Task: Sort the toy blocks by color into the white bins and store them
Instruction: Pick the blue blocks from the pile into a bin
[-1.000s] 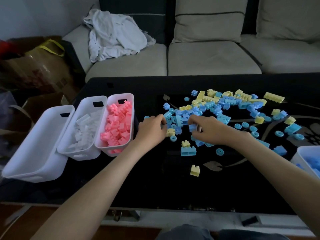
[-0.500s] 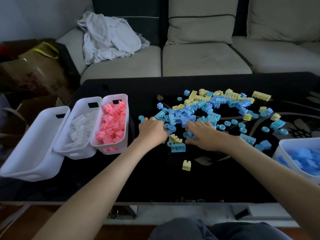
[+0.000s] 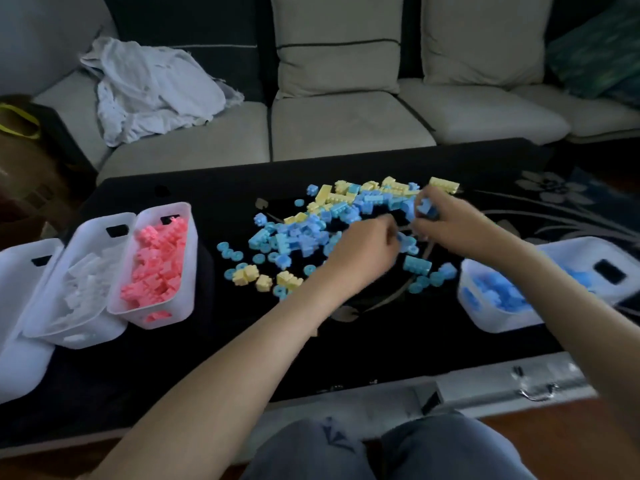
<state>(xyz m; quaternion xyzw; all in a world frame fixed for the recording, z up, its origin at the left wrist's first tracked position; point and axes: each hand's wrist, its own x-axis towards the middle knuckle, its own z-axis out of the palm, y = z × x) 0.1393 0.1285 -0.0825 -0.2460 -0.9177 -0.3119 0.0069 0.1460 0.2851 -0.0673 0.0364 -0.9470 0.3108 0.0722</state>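
Loose blue and yellow toy blocks (image 3: 311,233) lie piled on the black table (image 3: 242,341). My right hand (image 3: 450,226) is at the pile's far right and grips a few blue blocks (image 3: 426,206) in its curled fingers. My left hand (image 3: 363,252) is just left of it, with its fingers curled over blue pieces; the hand is blurred. The blue-block bin (image 3: 491,320) stands at the right. At the left stand the pink-block bin (image 3: 183,299), the white-block bin (image 3: 86,327) and an empty white bin (image 3: 17,351).
A grey sofa (image 3: 346,126) with a crumpled white cloth (image 3: 149,91) runs behind the table. Bags and boxes (image 3: 24,168) sit at the far left. My knees (image 3: 381,452) are below the table's near edge. Small yellow blocks (image 3: 263,280) lie near the front of the pile.
Both hands moved right across the pile, toward its far right. The right hand now holds blue blocks raised off the table. The view shifted right, showing more of the blue bin.
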